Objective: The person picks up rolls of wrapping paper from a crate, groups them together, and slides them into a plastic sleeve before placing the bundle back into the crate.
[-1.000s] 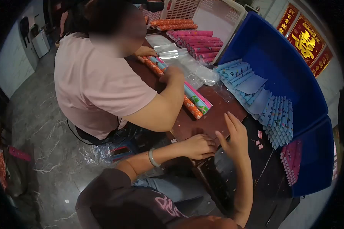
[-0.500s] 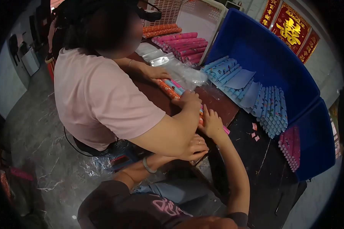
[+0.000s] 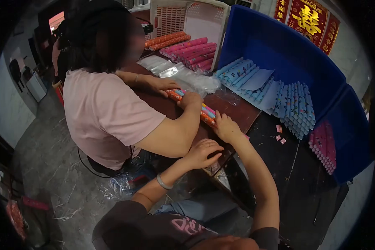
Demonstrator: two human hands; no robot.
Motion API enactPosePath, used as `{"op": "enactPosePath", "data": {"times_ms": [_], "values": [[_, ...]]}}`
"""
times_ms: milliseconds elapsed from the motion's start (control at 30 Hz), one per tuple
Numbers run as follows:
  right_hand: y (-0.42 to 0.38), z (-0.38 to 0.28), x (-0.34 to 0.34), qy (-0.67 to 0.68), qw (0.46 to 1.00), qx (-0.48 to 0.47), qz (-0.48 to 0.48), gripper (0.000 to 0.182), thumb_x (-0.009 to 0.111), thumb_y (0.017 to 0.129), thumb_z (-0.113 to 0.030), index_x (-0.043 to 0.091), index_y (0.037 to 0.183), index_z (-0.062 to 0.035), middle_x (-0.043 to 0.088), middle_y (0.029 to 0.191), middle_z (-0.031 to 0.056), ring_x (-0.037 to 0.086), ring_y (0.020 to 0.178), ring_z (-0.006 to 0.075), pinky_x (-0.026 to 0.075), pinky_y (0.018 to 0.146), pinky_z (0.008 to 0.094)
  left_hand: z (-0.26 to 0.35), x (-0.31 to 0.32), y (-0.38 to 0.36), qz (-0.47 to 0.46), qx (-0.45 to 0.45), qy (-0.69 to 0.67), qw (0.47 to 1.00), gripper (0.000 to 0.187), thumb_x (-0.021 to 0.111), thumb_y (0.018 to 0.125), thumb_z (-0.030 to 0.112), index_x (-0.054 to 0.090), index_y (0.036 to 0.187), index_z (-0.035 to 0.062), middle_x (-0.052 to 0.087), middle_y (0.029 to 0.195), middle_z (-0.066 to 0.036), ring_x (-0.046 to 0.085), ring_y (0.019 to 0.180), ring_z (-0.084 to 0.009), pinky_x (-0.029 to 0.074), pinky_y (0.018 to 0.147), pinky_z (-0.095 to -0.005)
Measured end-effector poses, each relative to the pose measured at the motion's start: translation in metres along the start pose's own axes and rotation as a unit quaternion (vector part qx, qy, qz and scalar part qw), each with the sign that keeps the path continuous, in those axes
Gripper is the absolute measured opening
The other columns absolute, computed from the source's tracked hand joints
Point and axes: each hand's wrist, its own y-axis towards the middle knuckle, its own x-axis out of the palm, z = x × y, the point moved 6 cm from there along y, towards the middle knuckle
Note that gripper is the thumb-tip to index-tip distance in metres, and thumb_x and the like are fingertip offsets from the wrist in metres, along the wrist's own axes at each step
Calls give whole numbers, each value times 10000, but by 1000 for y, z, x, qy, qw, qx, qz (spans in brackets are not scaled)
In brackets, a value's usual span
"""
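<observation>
A: Rolls (image 3: 196, 109) of patterned paper, orange, blue and pink, lie in a bundle on the brown surface (image 3: 233, 109) in the head view. Where are the wearer's hands?

B: The right hand (image 3: 226, 128) rests on the near end of that bundle, fingers laid over the rolls, its grip pressing down on them rather than clamped around them. The left hand (image 3: 203, 152) sits at the near edge of the surface, just below the bundle, fingers curled loosely; I cannot tell whether its grip holds anything. A bracelet (image 3: 163, 182) is on that wrist.

A: And the other person?

B: A co-worker in a pink shirt (image 3: 108, 112) sits at the left of the surface. One co-worker's hand (image 3: 190, 100) lies on the middle of the same bundle, the other (image 3: 164, 84) on its far end.

A: What surrounds them?

B: Clear plastic sleeves (image 3: 187, 75) lie just beyond the bundle. A blue bin (image 3: 304, 58) to the right holds light-blue rolls (image 3: 296, 110) and pink ones (image 3: 325, 146). A white basket (image 3: 187, 16) at the back holds pink rolls (image 3: 193, 52) and orange rolls (image 3: 164, 40). Small pink scraps (image 3: 279, 135) lie on a dark surface (image 3: 296, 183) near the bin.
</observation>
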Motion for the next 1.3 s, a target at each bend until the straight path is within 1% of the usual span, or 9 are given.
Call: {"op": "enactPosePath", "data": {"times_ms": [300, 367, 500, 567, 667, 700, 900, 1067, 1300], "values": [[-68, 10, -26, -12, 1000, 6, -17, 688, 615, 866, -291, 332, 1385, 60, 554, 1078, 237, 591, 984, 382, 519, 812, 426, -7, -28, -2, 1, -38, 88, 995, 395, 637, 879, 175, 533, 1239, 47, 547, 1250, -141, 504, 1192, -297, 392, 1026, -414], [-95, 14, -18, 14, 1000, 12, -6, 704, 617, 865, -318, 330, 1388, 59, 549, 1071, 238, 583, 990, 385, 519, 807, 429, -9, -19, 0, -88, 2, 145, 986, 601, 558, 920, 315, 373, 1417, 31, 412, 1419, -171, 339, 1366, -281, 234, 1145, -415], [-135, 20, -23, 5, 997, 54, -51, 726, 624, 861, -321, 314, 1394, 62, 529, 1110, 236, 563, 1017, 384, 517, 822, 419, -52, 21, 4, -193, 73, 211, 955, 739, 516, 918, 452, 279, 1472, 24, 322, 1491, -171, 242, 1421, -262, 160, 1166, -418], [-156, 31, -20, -6, 999, 37, -34, 736, 633, 855, -322, 312, 1396, 61, 532, 1093, 219, 569, 996, 363, 524, 799, 411, -99, 16, 50, -241, -86, 299, 920, 818, 533, 799, 587, 356, 1382, 41, 371, 1421, -167, 284, 1381, -265, 195, 1141, -420], [-182, 39, -21, -26, 998, 31, -39, 753, 642, 851, -322, 302, 1401, 63, 532, 1079, 203, 573, 978, 344, 528, 784, 402, -156, 3, 80, -294, -318, 405, 805, 960, 560, 621, 790, 472, 1247, 67, 444, 1317, -162, 347, 1321, -269, 247, 1105, -422], [-190, 41, -22, -32, 997, 41, -58, 759, 643, 852, -322, 295, 1404, 66, 529, 1082, 206, 570, 981, 346, 525, 791, 401, -161, 7, 76, -295, -321, 404, 804, 960, 560, 621, 790, 472, 1247, 67, 444, 1317, -162, 347, 1321, -269, 247, 1105, -422], [-227, 45, -36, 4, 994, 58, -88, 767, 657, 846, -311, 290, 1409, 58, 522, 1092, 219, 564, 991, 354, 515, 815, 389, -176, 12, 65, -273, -249, 351, 860, 1021, 647, 551, 766, 460, 1248, 44, 467, 1266, -141, 356, 1285, -281, 279, 1064, -480], [-256, 54, -45, 26, 995, 47, -81, 758, 667, 841, -289, 297, 1415, 40, 518, 1135, 226, 559, 1015, 367, 503, 846, 402, -2, 22, 71, -326, 96, 256, 905, 888, 746, 607, 659, 554, 1141, -24, 577, 1126, -189, 555, 1063, -348, 422, 955, -400], [-267, 55, -49, 56, 990, 79, -97, 758, 692, 822, -257, 318, 1422, 15, 493, 1213, 229, 541, 1069, 391, 465, 917, 416, -18, 31, 55, -254, 155, 188, 936, 723, 760, 596, 613, 589, 951, 7, 614, 899, -141, 610, 882, -309, 462, 792, -387]]}}
